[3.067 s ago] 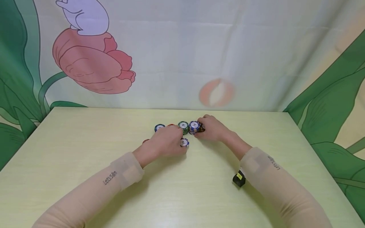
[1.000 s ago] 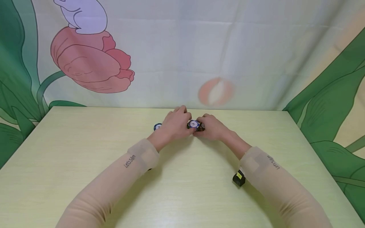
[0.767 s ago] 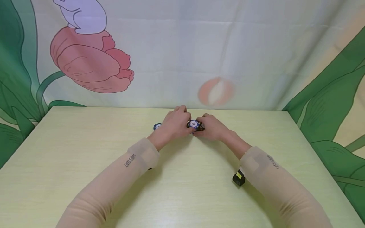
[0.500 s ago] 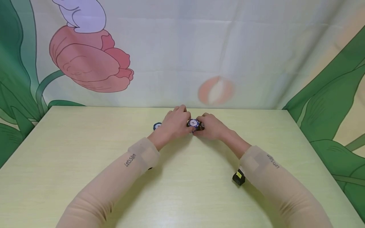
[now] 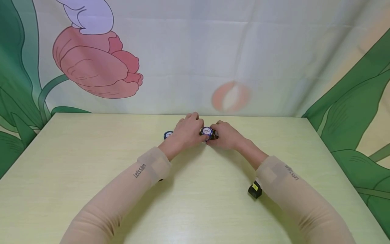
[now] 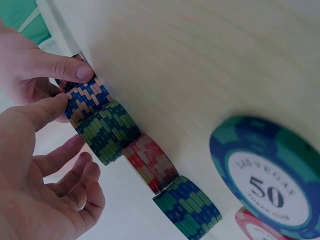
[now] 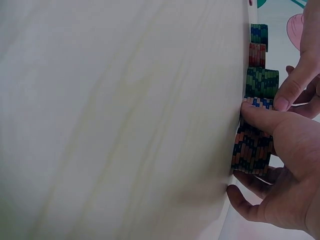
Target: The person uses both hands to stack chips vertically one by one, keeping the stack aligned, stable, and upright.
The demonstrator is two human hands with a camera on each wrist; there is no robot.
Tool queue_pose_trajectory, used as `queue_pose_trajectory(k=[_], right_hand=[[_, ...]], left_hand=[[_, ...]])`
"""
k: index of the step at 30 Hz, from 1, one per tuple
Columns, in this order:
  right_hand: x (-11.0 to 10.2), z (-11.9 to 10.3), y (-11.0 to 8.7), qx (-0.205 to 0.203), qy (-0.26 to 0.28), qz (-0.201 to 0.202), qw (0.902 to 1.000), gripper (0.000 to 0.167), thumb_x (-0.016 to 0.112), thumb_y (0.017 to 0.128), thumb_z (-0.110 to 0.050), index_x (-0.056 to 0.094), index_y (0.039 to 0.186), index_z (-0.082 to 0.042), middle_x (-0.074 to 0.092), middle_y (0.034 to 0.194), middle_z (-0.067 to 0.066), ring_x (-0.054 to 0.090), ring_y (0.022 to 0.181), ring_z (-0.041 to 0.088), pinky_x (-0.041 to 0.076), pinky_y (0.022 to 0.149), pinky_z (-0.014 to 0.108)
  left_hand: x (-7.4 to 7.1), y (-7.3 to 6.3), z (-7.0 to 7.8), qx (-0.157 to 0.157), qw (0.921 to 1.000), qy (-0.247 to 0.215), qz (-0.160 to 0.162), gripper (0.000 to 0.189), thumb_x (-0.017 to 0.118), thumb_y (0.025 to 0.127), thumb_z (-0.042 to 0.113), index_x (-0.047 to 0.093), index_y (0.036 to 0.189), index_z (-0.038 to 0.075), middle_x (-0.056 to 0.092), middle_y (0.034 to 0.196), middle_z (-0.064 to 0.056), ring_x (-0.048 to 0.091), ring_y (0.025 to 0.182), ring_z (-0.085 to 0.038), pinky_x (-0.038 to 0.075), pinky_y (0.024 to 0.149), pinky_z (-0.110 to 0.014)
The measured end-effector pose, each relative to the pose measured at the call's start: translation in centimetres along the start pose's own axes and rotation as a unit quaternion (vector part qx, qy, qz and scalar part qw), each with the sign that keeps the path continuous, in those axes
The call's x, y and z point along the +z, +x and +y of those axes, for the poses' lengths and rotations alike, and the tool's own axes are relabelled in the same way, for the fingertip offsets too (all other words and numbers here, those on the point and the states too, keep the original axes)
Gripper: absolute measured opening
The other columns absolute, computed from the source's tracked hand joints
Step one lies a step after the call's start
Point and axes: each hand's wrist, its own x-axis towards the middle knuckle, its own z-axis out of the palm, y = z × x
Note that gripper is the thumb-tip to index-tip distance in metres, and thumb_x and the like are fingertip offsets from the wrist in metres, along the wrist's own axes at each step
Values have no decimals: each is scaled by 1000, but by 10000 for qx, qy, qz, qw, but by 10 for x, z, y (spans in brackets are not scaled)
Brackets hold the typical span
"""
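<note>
In the head view my left hand [image 5: 187,132] reaches to the far side of the table and pinches the stack of blue poker chips [image 5: 207,131]. Its finger and thumb touch the sides of that stack; the other fingers hang curved. Directly on the right, my right hand [image 5: 226,135] holds a stack of black-and-orange chips [image 7: 251,152], its thumb reaching the blue stack. The stacks stand side by side, touching. Further along the row are a green stack [image 6: 110,132], a red stack [image 6: 151,162] and a teal-and-blue stack [image 6: 187,207], mostly hidden by my left hand in the head view.
In the left wrist view, a teal-and-blue "50" chip [image 6: 270,185] is close up, partly over a pink-red chip [image 6: 255,230]. A small black block with a yellow label [image 5: 255,189] sits by my right sleeve. A printed curtain [image 5: 176,67] hangs behind the table's back edge.
My left hand has moved back and right from a loose blue-and-white chip to the blue stack; that chip no longer shows there. During the last second both hands stay nearly still.
</note>
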Motion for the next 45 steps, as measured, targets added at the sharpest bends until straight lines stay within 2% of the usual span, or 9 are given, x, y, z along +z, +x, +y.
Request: queue_pose_trajectory(k=[5, 11, 16, 22, 29, 37, 42, 45], right_hand=[[0, -1, 0, 34, 26, -9, 10000, 39, 79, 92, -27, 67, 116, 1, 62, 110, 18, 58, 99, 30, 48, 89, 44], [0, -2, 0, 126, -3, -63, 9999, 42, 79, 92, -28, 66, 119, 2, 62, 113, 19, 58, 102, 31, 48, 92, 45], [-1, -4, -1, 280, 23, -171, 9995, 48, 79, 92, -27, 63, 126, 3, 61, 119, 20, 58, 107, 32, 47, 96, 46], [-2, -3, -1, 285, 76, -176, 9994, 52, 79, 92, -27, 61, 128, 4, 61, 120, 20, 59, 108, 32, 48, 97, 45], [-1, -3, 0, 351, 170, -205, 9990, 57, 79, 92, -29, 58, 131, 5, 60, 122, 20, 59, 110, 32, 48, 98, 45], [0, -2, 1, 400, 320, -246, 9984, 65, 79, 92, -31, 52, 137, 6, 59, 125, 21, 57, 114, 33, 46, 101, 45], [0, -3, 1, 396, 409, -210, 9982, 70, 80, 91, -35, 50, 139, 6, 58, 125, 20, 56, 113, 32, 45, 100, 45], [0, -5, 1, 416, 393, -185, 9982, 73, 80, 90, -37, 49, 140, 5, 56, 127, 20, 55, 115, 32, 44, 101, 45]], left_hand=[[0, -1, -1, -3, 10000, -17, -7, 38, 74, 96, 40, 69, 110, 5, 54, 114, -10, 51, 102, -26, 49, 85, -42], [-2, -5, -6, -48, 9997, -210, -109, 49, 73, 95, 44, 67, 124, 5, 54, 122, -10, 51, 110, -28, 45, 93, -46], [-8, -9, -15, -28, 9986, -494, -209, 48, 71, 97, 39, 64, 131, 6, 54, 126, -11, 51, 117, -30, 38, 100, -52], [-14, -16, -31, -12, 9959, -756, -492, 47, 70, 98, 34, 61, 137, 9, 52, 130, -10, 49, 119, -28, 30, 100, -53], [-19, -26, -47, -91, 9946, -772, -682, 50, 69, 98, 35, 59, 140, 10, 53, 132, -11, 48, 122, -30, 31, 100, -56], [-27, -39, -53, -241, 9952, -661, -677, 57, 70, 96, 37, 57, 142, 6, 52, 140, -16, 48, 128, -34, 33, 101, -59], [-33, -53, -55, -491, 9961, -459, -579, 59, 72, 96, 36, 54, 140, 0, 54, 136, -19, 50, 125, -36, 36, 102, -59], [-36, -61, -55, -665, 9954, -294, -627, 57, 73, 96, 31, 54, 137, -3, 56, 131, -20, 52, 120, -36, 39, 100, -58]])
